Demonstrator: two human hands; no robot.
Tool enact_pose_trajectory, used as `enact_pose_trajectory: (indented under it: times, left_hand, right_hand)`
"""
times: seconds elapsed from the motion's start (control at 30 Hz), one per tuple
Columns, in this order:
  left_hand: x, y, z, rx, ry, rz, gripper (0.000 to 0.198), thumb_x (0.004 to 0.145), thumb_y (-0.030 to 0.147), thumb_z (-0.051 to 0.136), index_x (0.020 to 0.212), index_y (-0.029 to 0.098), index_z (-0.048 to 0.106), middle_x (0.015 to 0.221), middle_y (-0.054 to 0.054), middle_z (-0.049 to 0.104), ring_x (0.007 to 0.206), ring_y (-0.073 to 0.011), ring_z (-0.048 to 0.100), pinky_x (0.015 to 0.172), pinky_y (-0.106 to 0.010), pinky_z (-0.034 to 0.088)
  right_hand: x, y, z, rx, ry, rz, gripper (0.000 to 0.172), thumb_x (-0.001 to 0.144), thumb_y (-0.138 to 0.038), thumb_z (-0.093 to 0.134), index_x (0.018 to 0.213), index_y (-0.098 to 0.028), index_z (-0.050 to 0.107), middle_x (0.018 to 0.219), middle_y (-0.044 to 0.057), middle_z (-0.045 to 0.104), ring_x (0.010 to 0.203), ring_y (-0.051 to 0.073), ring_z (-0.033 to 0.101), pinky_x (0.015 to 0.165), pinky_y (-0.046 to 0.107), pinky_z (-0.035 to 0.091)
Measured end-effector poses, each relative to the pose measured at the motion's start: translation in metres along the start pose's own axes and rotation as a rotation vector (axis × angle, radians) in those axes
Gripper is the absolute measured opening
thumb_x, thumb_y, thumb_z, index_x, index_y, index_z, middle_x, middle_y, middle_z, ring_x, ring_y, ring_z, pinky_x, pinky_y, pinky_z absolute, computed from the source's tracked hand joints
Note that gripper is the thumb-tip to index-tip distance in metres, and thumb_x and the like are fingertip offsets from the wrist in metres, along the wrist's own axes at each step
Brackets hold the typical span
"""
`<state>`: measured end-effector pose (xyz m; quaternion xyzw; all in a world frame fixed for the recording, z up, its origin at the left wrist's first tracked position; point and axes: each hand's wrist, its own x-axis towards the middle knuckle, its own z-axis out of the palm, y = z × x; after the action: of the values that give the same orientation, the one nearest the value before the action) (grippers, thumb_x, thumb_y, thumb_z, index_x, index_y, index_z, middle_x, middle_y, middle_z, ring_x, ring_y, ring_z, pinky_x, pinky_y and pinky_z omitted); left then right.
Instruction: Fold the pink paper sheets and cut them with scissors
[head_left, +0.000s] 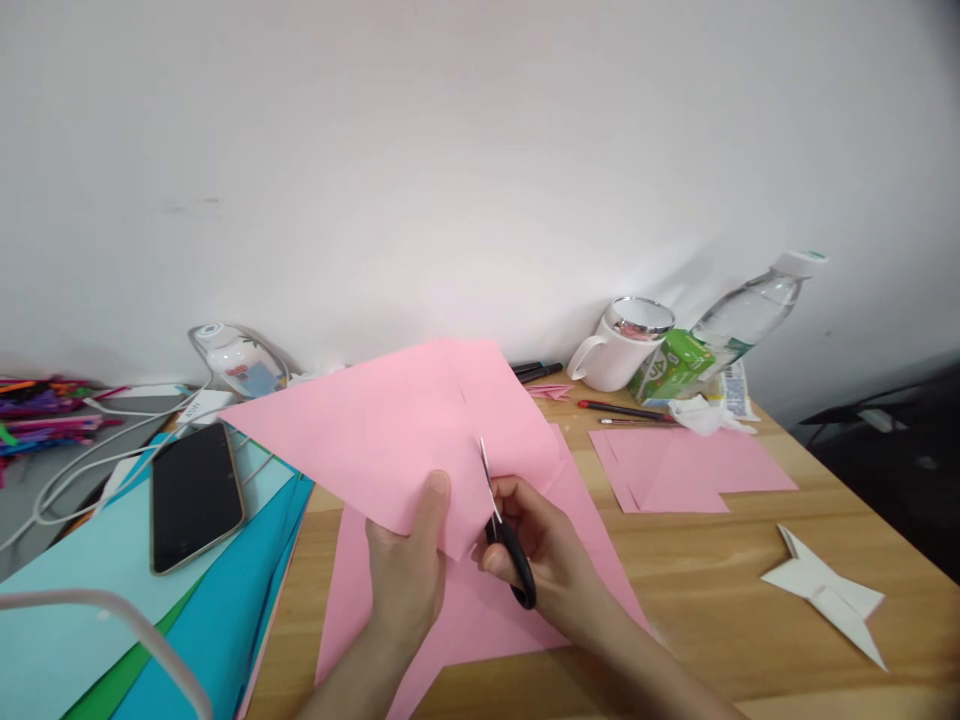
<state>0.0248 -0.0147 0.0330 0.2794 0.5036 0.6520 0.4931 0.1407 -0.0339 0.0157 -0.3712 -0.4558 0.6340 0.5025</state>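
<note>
My left hand (409,565) pinches the near edge of a large pink paper sheet (390,430), thumb on top, and holds it lifted above the wooden table (720,600). My right hand (551,555) is closed round the black handles of a pair of scissors (504,530). The blades point upward and sit in a cut in the pink sheet, just right of my left thumb. Another pink sheet (480,610) lies flat on the table under both hands.
A black phone (193,495) rests on a stack of blue and green paper (150,600) at left, with white cables beside it. At the back stand a white mug (622,345), a green carton (670,367) and a water bottle (750,310). More pink paper (690,465) and a white folded star (829,590) lie right.
</note>
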Motion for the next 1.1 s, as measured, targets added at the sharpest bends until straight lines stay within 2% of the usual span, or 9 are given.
enact_pose_trajectory:
  times: [0.13, 0.47, 0.8, 0.97, 1.1]
  left_hand:
    - [-0.0007, -0.0005, -0.0016, 0.006, -0.023, -0.004, 0.049, 0.068, 0.032, 0.075, 0.112, 0.015, 0.063, 0.101, -0.010, 0.070, 0.097, -0.0243, 0.064, 0.080, -0.033, 0.053]
    - [-0.0003, 0.0006, -0.0017, -0.009, -0.053, -0.030, 0.045, 0.066, 0.031, 0.075, 0.106, 0.015, 0.065, 0.097, -0.008, 0.071, 0.091, -0.0239, 0.065, 0.075, -0.032, 0.054]
    - [-0.0013, -0.0020, -0.0049, 0.017, -0.074, -0.020, 0.045, 0.067, 0.033, 0.075, 0.106, 0.013, 0.066, 0.092, -0.009, 0.071, 0.088, -0.0239, 0.065, 0.072, -0.031, 0.053]
    - [0.0011, -0.0043, -0.0063, 0.017, -0.097, -0.029, 0.041, 0.069, 0.036, 0.073, 0.102, 0.013, 0.067, 0.093, -0.010, 0.071, 0.086, -0.0238, 0.065, 0.071, -0.031, 0.054]
    - [0.0014, -0.0041, -0.0065, 0.019, -0.097, -0.019, 0.044, 0.068, 0.036, 0.074, 0.105, 0.013, 0.065, 0.094, -0.010, 0.071, 0.088, -0.0241, 0.065, 0.071, -0.032, 0.054]
  right_hand:
    - [-0.0003, 0.0006, -0.0008, 0.018, 0.014, 0.020, 0.046, 0.067, -0.049, 0.076, 0.090, -0.020, 0.048, 0.073, -0.002, 0.054, 0.065, 0.012, 0.050, 0.060, 0.025, 0.037]
    - [0.0008, -0.0008, -0.0003, 0.005, 0.029, -0.013, 0.045, 0.066, -0.050, 0.076, 0.086, -0.021, 0.048, 0.068, -0.001, 0.056, 0.059, 0.012, 0.051, 0.054, 0.025, 0.036]
    - [0.0019, -0.0026, 0.0008, 0.055, 0.047, 0.001, 0.043, 0.060, -0.038, 0.083, 0.081, -0.020, 0.050, 0.064, -0.004, 0.056, 0.054, 0.010, 0.049, 0.052, 0.023, 0.039]
    - [0.0011, 0.0015, 0.0002, 0.039, 0.055, -0.031, 0.034, 0.069, -0.038, 0.076, 0.080, -0.020, 0.050, 0.061, -0.005, 0.054, 0.050, 0.008, 0.047, 0.050, 0.022, 0.039]
    - [0.0013, 0.0023, -0.0003, 0.027, 0.057, -0.036, 0.033, 0.070, -0.036, 0.076, 0.080, -0.020, 0.050, 0.059, -0.006, 0.054, 0.050, 0.008, 0.047, 0.049, 0.021, 0.040]
